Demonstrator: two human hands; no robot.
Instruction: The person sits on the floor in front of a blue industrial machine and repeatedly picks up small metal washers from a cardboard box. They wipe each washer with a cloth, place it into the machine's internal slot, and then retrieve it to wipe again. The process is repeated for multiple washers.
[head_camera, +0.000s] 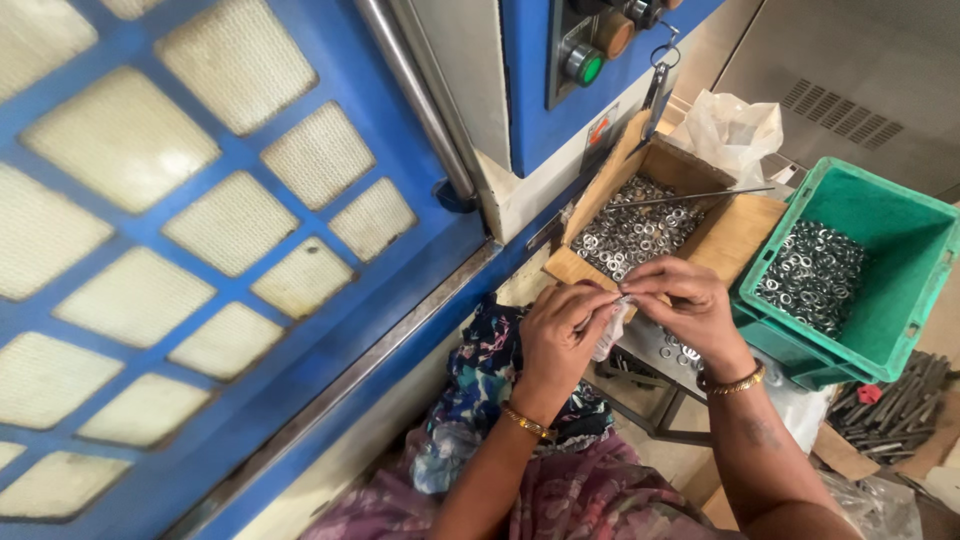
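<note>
Left hand (562, 335) and right hand (685, 305) pinching small clear bag (610, 328), contents hidden; washer box (735, 235) behind

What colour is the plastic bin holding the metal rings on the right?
Green: the plastic bin shows clearly in the head view, right of the cardboard box.
</note>
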